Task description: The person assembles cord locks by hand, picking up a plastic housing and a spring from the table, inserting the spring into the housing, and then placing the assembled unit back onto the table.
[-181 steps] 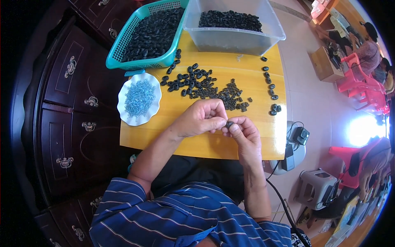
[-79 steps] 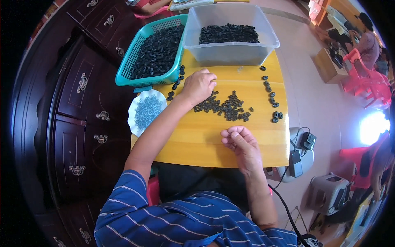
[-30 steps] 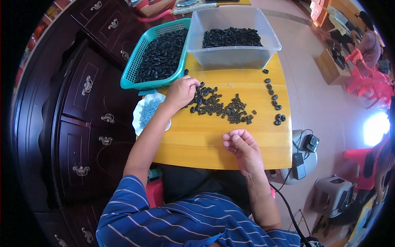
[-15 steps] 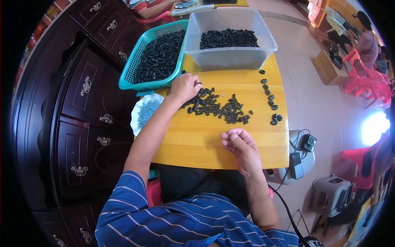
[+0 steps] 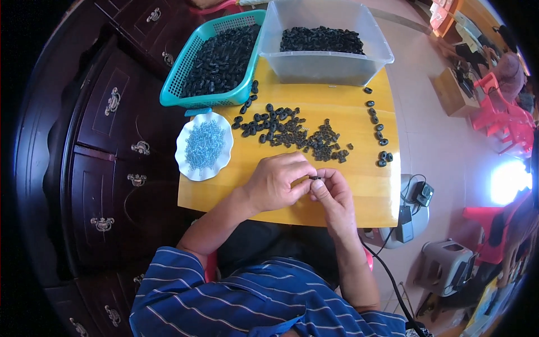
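Note:
Above the near part of the yellow table, my left hand [image 5: 279,181] and my right hand [image 5: 336,197] meet, fingertips pinched together. Between them a small black plastic piece [image 5: 316,178] shows, mostly covered by the fingers. Just beyond lie loose black oval parts [image 5: 270,118], each with holes. A heap of smaller dark pieces [image 5: 324,141] spreads to their right. On the left stands a white scalloped dish [image 5: 181,150] holding small clear-blue bits [image 5: 204,145].
A green basket [image 5: 168,92] and a translucent bin [image 5: 306,70], both with many black parts, stand at the far side. Several black parts [image 5: 374,119] line the right of the yellow table [image 5: 359,185]. Dark drawers [image 5: 101,123] flank the left; a grey stool [image 5: 447,264] is at right.
My left hand has come back from the black oval parts to my right hand, bringing a black piece. My right hand stays nearly in place, and the view has shifted slightly.

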Motion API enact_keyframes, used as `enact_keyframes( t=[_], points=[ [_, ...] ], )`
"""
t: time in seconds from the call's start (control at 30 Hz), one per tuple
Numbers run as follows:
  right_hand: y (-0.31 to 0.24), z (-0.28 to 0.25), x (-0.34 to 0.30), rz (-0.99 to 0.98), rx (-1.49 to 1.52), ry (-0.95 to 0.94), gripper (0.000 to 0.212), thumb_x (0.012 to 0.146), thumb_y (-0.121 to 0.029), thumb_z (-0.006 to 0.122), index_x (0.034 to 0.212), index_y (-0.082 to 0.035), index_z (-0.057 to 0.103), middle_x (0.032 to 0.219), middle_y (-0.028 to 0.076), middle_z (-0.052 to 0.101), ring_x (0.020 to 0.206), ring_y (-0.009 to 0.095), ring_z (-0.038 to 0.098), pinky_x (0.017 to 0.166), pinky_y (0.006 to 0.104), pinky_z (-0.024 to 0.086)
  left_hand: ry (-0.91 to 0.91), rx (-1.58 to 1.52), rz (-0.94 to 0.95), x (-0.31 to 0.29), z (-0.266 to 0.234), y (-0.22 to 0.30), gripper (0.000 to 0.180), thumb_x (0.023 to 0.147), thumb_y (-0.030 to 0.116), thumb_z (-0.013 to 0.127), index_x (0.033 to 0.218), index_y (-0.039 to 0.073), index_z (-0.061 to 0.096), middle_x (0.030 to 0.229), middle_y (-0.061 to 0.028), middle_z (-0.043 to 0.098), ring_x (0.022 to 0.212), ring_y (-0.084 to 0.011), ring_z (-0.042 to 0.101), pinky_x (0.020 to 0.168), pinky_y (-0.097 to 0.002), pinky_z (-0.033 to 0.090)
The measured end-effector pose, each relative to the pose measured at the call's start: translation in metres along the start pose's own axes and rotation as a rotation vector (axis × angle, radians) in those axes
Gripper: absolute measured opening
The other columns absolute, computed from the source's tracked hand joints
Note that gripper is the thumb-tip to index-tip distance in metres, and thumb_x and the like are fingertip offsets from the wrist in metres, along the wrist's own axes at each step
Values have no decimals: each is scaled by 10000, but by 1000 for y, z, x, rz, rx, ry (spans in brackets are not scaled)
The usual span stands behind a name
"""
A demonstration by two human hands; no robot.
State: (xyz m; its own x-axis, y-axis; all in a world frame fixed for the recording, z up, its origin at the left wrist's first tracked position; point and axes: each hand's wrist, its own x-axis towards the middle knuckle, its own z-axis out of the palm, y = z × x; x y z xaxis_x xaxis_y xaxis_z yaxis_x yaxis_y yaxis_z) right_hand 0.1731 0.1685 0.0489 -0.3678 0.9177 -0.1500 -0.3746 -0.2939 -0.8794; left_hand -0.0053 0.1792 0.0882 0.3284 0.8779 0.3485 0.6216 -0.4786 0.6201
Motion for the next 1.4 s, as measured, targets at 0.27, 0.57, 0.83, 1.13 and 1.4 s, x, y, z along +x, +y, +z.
enact_keyframes(
  t=[0.27, 0.57, 0.83, 1.13, 1.4],
  points=[
    [-1, 0, -2, 36, -41, -15, 175, 1047, -185, 581, 1097, -21, 614, 945, 32, 661, 846, 94, 596, 823, 251, 484, -16, -103, 4, -9, -4, -1, 127, 820, 81, 762, 921, 50, 692, 846, -93, 668, 770, -282, 675, 660, -378, 540],
    [-3, -5, -2, 53, 79, 24, 228, 1069, -239, 544, 1095, -31, 634, 924, 50, 681, 813, 109, 612, 775, 260, 487, -54, -360, -120, -9, -19, 1, 84, 899, 14, 675, 982, 24, 678, 832, -103, 703, 739, -219, 702, 656, -323, 533],
    [-3, -9, 0, 76, 200, 71, 211, 1058, -194, 559, 1182, -39, 630, 1000, 61, 707, 882, 122, 656, 828, 258, 528, 42, -398, -186, -11, -16, -1, 67, 919, 35, 693, 977, 7, 674, 820, -88, 722, 734, -182, 711, 671, -298, 537],
    [2, -12, -1, 67, 187, 10, 214, 1045, -193, 586, 1169, -31, 650, 1028, 53, 708, 893, 126, 665, 832, 265, 533, 65, -411, -65, -8, -12, 1, 75, 879, 26, 735, 943, 12, 697, 857, -85, 707, 757, -177, 690, 667, -282, 526],
    [-3, 2, -4, 84, 82, -80, 252, 1045, -148, 573, 1256, -11, 580, 1062, 79, 705, 939, 133, 673, 890, 292, 530, 72, -319, -75, -11, -4, 1, 80, 867, 0, 719, 942, 12, 693, 825, -82, 686, 733, -189, 684, 644, -297, 524]
  ],
)
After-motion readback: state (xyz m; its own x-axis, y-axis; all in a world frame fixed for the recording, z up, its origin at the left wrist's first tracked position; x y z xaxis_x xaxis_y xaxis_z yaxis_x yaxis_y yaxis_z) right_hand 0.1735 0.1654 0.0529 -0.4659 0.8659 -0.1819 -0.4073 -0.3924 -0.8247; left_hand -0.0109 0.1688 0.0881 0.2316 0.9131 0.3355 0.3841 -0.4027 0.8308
